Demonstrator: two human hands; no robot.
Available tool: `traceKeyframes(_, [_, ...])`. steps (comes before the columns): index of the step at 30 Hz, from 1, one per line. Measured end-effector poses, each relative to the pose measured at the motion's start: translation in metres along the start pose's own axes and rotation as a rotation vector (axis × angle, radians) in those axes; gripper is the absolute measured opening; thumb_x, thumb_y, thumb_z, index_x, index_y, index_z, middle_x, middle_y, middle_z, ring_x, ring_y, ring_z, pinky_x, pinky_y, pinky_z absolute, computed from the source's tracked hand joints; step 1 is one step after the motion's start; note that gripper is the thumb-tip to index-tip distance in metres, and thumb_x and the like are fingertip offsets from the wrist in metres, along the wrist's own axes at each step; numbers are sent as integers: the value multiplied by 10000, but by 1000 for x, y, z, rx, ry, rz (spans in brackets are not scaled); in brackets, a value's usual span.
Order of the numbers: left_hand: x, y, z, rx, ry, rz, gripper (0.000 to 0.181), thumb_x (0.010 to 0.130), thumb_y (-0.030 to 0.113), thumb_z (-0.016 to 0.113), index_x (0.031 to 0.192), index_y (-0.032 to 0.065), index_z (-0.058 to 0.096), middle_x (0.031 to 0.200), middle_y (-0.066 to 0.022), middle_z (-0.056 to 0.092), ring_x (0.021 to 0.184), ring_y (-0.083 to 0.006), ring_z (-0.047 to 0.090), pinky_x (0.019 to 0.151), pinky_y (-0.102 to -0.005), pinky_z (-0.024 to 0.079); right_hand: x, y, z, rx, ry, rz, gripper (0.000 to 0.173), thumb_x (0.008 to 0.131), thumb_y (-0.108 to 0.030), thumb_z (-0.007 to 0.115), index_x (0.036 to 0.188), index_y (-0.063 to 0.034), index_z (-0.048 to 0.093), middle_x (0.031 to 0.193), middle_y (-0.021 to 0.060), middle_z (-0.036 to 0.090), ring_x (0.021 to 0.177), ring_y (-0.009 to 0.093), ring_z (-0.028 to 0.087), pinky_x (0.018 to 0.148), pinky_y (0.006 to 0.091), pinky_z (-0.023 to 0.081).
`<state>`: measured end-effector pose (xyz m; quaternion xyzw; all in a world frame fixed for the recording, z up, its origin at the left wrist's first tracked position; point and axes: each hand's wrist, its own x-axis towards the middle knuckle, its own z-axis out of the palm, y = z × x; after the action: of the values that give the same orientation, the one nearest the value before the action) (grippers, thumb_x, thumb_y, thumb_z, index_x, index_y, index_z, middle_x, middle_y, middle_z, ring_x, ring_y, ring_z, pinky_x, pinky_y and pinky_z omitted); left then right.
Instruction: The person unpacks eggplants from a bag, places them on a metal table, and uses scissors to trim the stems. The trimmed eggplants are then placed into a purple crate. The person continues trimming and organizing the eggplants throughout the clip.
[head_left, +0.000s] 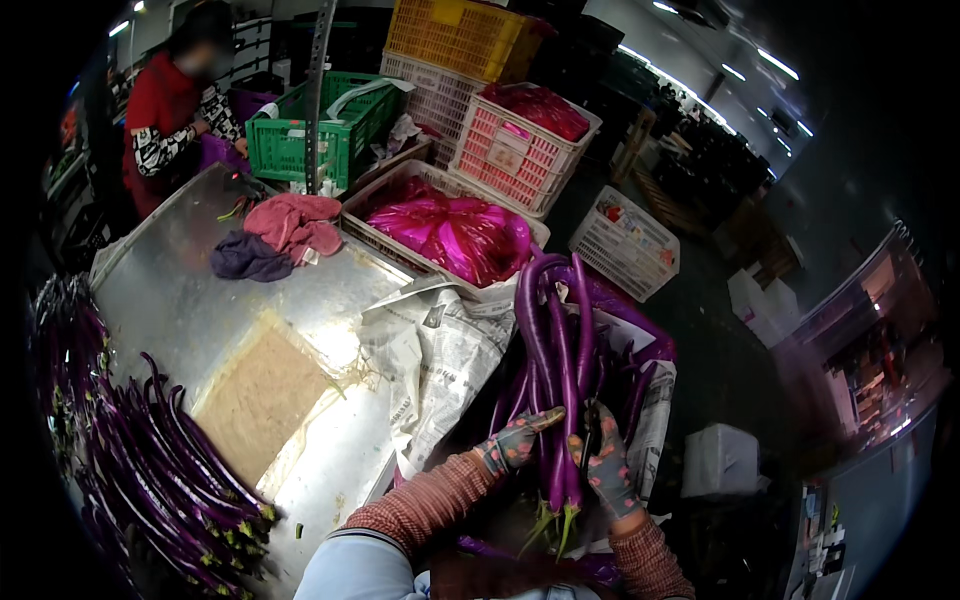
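Note:
Long purple eggplants (559, 337) lie in a bunch before me, their green stems towards my body, over a box lined with newspaper (442, 352). My left hand (517, 442), in a grey patterned glove, rests against the bunch's left side with its fingers across it. On the right side, my right hand (609, 465), gloved alike, holds a dark, slim tool whose kind I cannot tell; its thumb is close to the eggplants. More eggplants are partly hidden beneath. At the far left, a large pile of eggplants (157, 480) lies on the metal table (300, 300).
Pink and dark cloths (289, 229) lie on the table beside a crate with a pink plastic bag (450, 229). Behind stand a green crate (300, 142) and stacked crates (517, 150). A person in red (161, 97) works at the back left. A white box (720, 459) stands right.

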<state>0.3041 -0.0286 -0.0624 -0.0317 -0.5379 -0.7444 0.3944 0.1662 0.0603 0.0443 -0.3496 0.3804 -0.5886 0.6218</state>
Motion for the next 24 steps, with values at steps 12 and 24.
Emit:
traceKeyframes(12, [13, 43, 27, -164, 176, -273, 313, 881, 107, 447, 1174, 0, 472, 1133, -59, 532, 1015, -114, 520, 887, -238, 408, -25, -46, 88, -1132, 177, -287, 504, 768, -243, 569, 1194, -17, 422, 1084, 112, 461, 987, 235, 476, 953, 341, 316])
traceKeyframes(24, [50, 110, 53, -334, 113, -224, 349, 860, 242, 514, 1149, 49, 493, 1099, -41, 543, 1039, -124, 494, 901, -280, 380, 9, -72, 58, 12, -67, 34, 443, 816, -107, 449, 1236, -2, 354, 1050, 147, 494, 783, 171, 538, 673, 215, 460])
